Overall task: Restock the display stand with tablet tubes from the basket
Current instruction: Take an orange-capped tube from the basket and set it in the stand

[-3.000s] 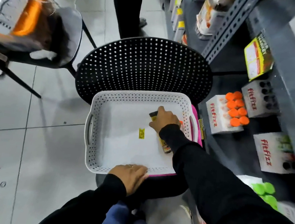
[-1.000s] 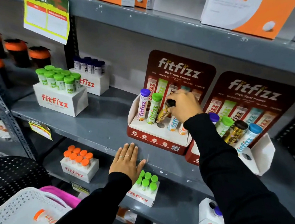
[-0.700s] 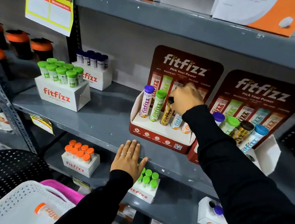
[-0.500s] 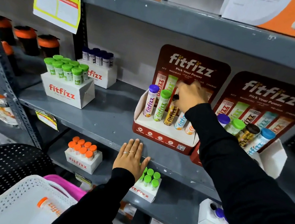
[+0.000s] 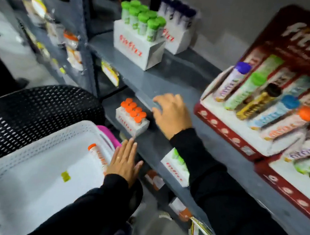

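1. One white tablet tube (image 5: 97, 155) with an orange cap lies in the white perforated basket (image 5: 27, 160) on a black chair (image 5: 24, 105).
2. The red display stand (image 5: 246, 128) on the grey shelf (image 5: 164, 83) holds five leaning tubes.
3. Left hand (image 5: 124, 162) is flat, fingers together, empty, at the basket's right rim; right hand (image 5: 172, 113) is spread, empty, over the shelf edge.
4. Motion blur smears the labels.

I am looking at a shop aisle. Grey metal shelves (image 5: 173, 84) carry branded goods set out for sale: a red cardboard display stand (image 5: 232, 134) with a row of coloured tablet tubes (image 5: 250, 94), white cartons of green-capped tubes (image 5: 142, 21) and orange-capped tubes (image 5: 133, 110), and price tags (image 5: 110, 71) clipped to the shelf edges. A white restocking basket (image 5: 34, 153) sits on a black chair (image 5: 34, 106) in the aisle.
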{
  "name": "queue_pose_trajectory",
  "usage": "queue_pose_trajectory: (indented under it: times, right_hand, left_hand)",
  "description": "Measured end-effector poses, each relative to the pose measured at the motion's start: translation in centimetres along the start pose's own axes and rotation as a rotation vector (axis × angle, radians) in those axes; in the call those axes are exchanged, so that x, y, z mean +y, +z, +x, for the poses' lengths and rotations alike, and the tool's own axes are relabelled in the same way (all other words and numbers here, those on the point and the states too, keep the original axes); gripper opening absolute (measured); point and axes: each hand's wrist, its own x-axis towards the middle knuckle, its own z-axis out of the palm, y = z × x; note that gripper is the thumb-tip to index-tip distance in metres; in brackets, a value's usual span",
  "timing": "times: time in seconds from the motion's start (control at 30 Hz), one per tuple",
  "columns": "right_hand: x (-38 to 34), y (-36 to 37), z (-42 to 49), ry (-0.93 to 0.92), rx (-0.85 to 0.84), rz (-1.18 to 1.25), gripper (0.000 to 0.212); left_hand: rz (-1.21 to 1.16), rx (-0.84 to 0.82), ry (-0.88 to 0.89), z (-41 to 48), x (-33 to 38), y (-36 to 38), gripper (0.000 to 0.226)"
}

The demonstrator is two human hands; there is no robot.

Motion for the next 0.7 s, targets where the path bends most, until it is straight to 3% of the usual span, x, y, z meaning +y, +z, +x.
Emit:
queue_pose_trajectory:
  times: [0.17,0.33,0.43,0.53,0.7]
  right_hand:
    - [-4.0,11.7,-1.0,0.04,-0.617,0.114,0.023]
    - [-6.9,20.1,-1.1,0.027,-0.958,0.021,0.032]
    - [-7.8,23.9,-2.2,0.018,-1.032,-0.122,0.047]
    - [-8.4,26.3,-3.4,-0.075,-0.966,-0.245,0.056]
    - [-9.3,26.0,-3.2,-0.03,-0.965,-0.185,0.072]
  left_hand:
    - [0.066,-0.182,-0.339,-9.5,-6.8,3.4,0.055]
    - [0.006,-0.34,-0.442,-12.9,-8.9,2.5,0.047]
    - [-0.007,-0.359,-0.428,-13.1,-9.3,2.1,0.055]
    - [0.008,-0.461,-0.443,-13.3,-9.5,2.6,0.047]
    - [0.0,-0.437,-0.461,-13.4,-9.4,2.5,0.047]
